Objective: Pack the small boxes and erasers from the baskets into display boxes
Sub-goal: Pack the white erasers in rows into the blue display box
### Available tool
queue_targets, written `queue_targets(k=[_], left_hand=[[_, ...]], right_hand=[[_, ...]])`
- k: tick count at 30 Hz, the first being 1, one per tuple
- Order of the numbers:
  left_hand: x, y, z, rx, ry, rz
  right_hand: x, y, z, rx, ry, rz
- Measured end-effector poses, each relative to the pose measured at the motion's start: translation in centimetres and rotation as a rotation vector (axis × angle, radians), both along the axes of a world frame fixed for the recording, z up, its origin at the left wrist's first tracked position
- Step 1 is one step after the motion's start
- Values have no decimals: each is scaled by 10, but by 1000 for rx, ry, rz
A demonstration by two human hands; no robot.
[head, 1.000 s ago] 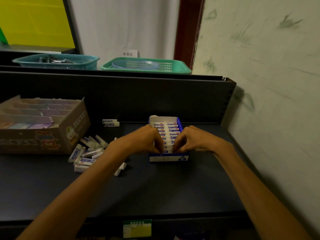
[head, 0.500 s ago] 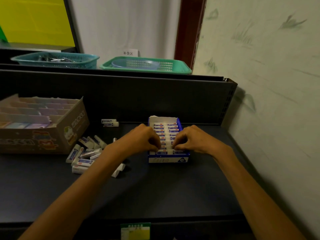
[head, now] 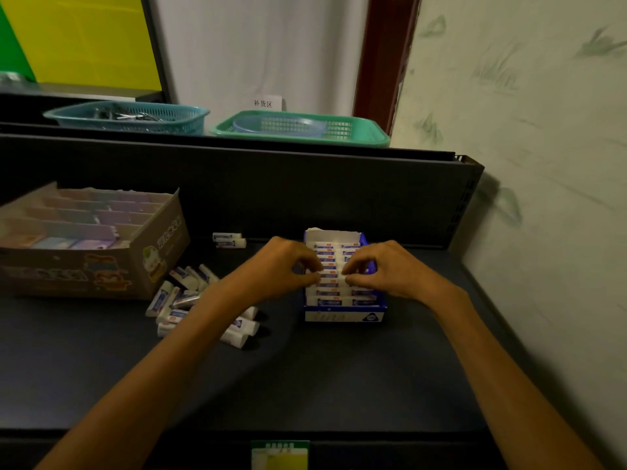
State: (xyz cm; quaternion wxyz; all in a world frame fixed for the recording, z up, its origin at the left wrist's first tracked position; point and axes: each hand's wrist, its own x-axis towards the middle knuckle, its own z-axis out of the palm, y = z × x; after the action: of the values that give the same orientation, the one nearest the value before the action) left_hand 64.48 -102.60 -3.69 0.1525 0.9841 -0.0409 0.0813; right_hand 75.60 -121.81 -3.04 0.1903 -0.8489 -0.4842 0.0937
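Both hands work over the blue display box (head: 344,315) at the back right of the dark worktop (head: 339,385). The left hand (head: 281,266) and right hand (head: 386,269) have curled fingers meeting over the middle rows of erasers (head: 334,301) standing in two columns inside the box. The fingertips appear to pinch or press on eraser tops; whether either hand actually holds one cannot be told.

A pile of loose erasers (head: 179,296) lies on the worktop left of the box, partly under the left forearm. Two more (head: 229,239) sit near the back wall. A cardboard box (head: 135,266) with dividers stands further left. Two baskets (head: 305,128) rest on the shelf above.

Assessment: the step in hand is squaring the rows. The box looks close to full; the loose pile remains unpacked.

Recommended: press evenly from both sides so the rows stay upright and level, keep labels facing one way, and brace the light box against sliding.
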Motion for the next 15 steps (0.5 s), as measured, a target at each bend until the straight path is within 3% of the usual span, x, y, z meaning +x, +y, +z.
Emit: queue_targets(k=[10, 15], left_hand=[[-45, 82, 0, 65, -17, 304], [-48, 118, -12, 17, 6, 313]], right_hand=[[-15, 73, -3, 60, -166, 0], [-28, 112, -3, 35, -163, 6]])
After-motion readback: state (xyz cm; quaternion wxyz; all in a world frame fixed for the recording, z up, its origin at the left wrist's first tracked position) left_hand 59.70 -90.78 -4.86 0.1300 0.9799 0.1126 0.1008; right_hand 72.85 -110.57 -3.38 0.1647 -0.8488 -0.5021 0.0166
